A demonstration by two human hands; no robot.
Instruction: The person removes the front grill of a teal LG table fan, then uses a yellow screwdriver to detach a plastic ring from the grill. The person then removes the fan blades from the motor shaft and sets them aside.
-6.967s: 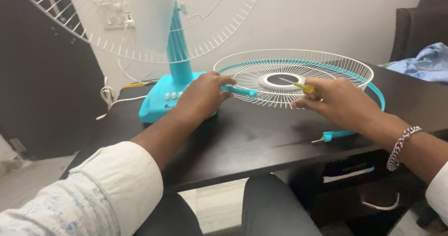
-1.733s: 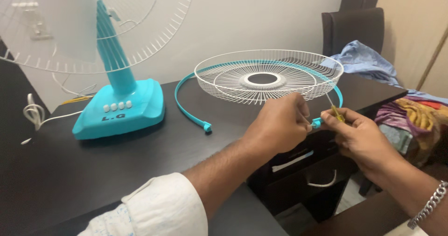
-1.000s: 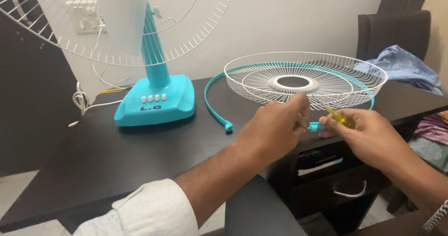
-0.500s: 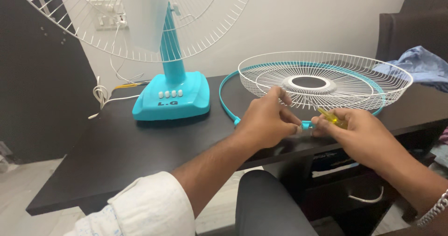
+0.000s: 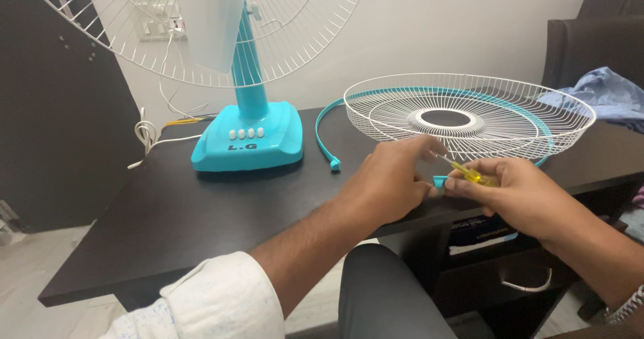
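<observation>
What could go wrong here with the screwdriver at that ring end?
1. The yellow screwdriver in the right hand points toward the left hand at the teal ring end; a slip could jab the fingers.
2. The white wire guard rests loose in the open ring, near the table edge; a tug might drag it off.
</observation>
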